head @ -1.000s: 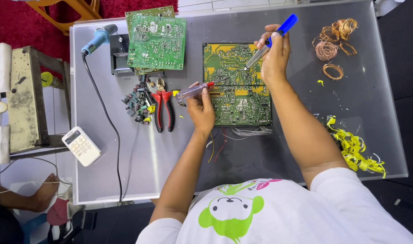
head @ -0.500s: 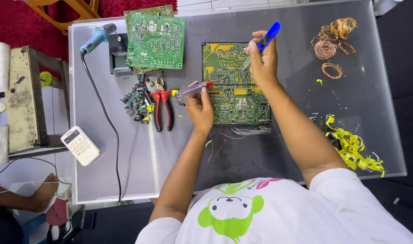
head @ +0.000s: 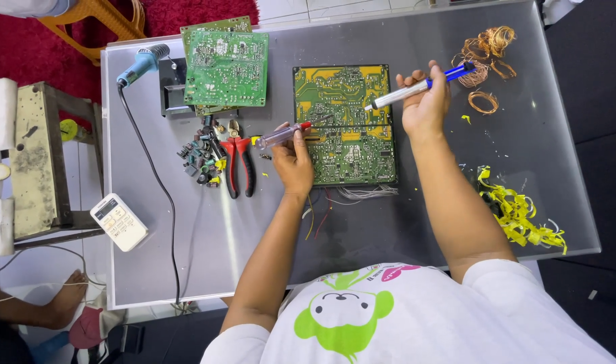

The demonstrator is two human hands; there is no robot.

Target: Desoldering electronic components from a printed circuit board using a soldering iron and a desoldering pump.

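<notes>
**A:** Where does the board lie from each hand?

**B:** The yellow-and-green rectangular circuit board [head: 345, 125], solder side up, lies flat on the grey glass-topped table [head: 416, 222], its long axis running away from the person. The left hand [head: 293, 162] sits at the board's left edge, touching or just over it. The right hand [head: 426, 108] hangs just beyond the right edge, raised off the surface.

**A:** And what is in them?

**B:** The left hand is closed around a clear-handled soldering iron with a red collar [head: 288, 133]. The tool lies nearly level, its tip pointing right onto the board's left-middle area. The right hand is wrapped around a silver-and-blue desoldering pump [head: 419, 85], which slants from upper right down to lower left, with its nozzle over the board's upper right part.

**A:** So the two tips point toward each other?

**B:** Roughly, yes. The iron comes in from the left, the pump from the right and above. They stand apart, the iron's tip lower on the board. The left hand is the nearer one to the board's surface.

**A:** Anything close by?

**B:** Red-handled pliers [head: 239, 162] and a heap of small loose components [head: 200, 155] lie just left of the left hand. A green circuit board [head: 227, 67] rests further up, and copper wire coils [head: 483, 50] lie beyond the right hand.
</notes>
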